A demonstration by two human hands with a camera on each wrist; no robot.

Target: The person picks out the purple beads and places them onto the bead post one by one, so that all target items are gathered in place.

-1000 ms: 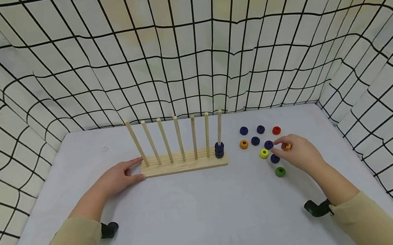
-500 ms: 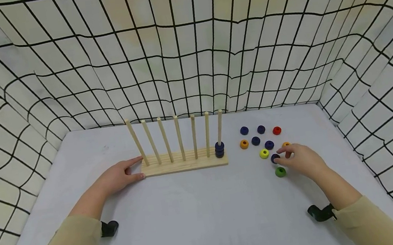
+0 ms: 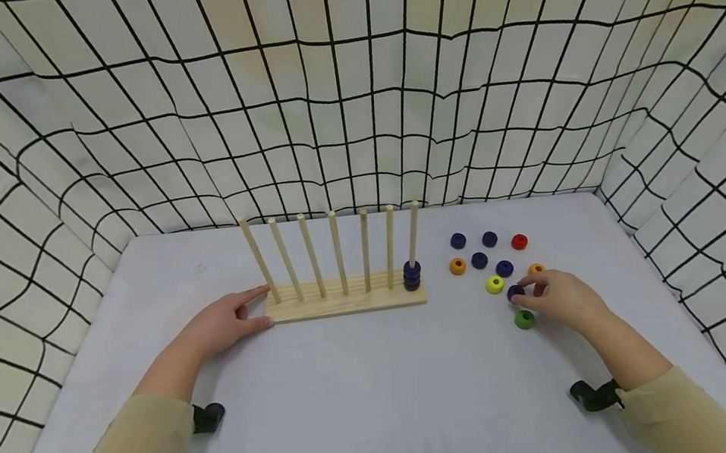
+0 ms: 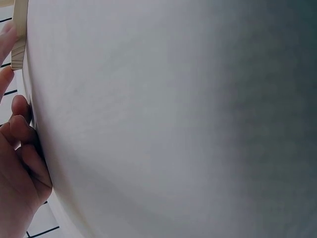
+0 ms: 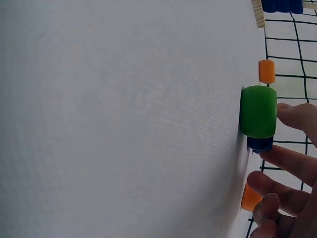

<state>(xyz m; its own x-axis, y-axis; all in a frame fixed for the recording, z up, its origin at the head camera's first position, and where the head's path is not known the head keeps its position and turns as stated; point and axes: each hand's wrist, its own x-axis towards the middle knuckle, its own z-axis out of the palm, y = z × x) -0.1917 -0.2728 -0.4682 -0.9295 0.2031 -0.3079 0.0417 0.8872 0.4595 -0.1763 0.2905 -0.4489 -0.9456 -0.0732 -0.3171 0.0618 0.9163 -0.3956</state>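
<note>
At the left end of a wooden base (image 3: 346, 305) with a row of upright pegs, my left hand (image 3: 225, 327) grips the edge between thumb and fingers. Dark blue beads (image 3: 412, 276) are stacked on the rightmost peg. To the right of the base, my right hand (image 3: 567, 299) pinches a loose blue bead (image 3: 516, 293) at the table surface between thumb and index finger. A green bead (image 3: 524, 319) lies just in front of it. In the right wrist view the green bead (image 5: 258, 111) partly hides the blue bead (image 5: 260, 144) at my fingertips.
Near my right hand lie a yellow bead (image 3: 494, 284), an orange bead (image 3: 536, 269), another orange bead (image 3: 457, 266), a red bead (image 3: 520, 242) and several more blue beads (image 3: 479, 261). Black netting over white cloth surrounds the white table (image 3: 360, 410).
My right hand has moved from beside another blue bead toward me, onto the blue bead near the green one, and its fingers have closed there. My left hand stays on the base.
</note>
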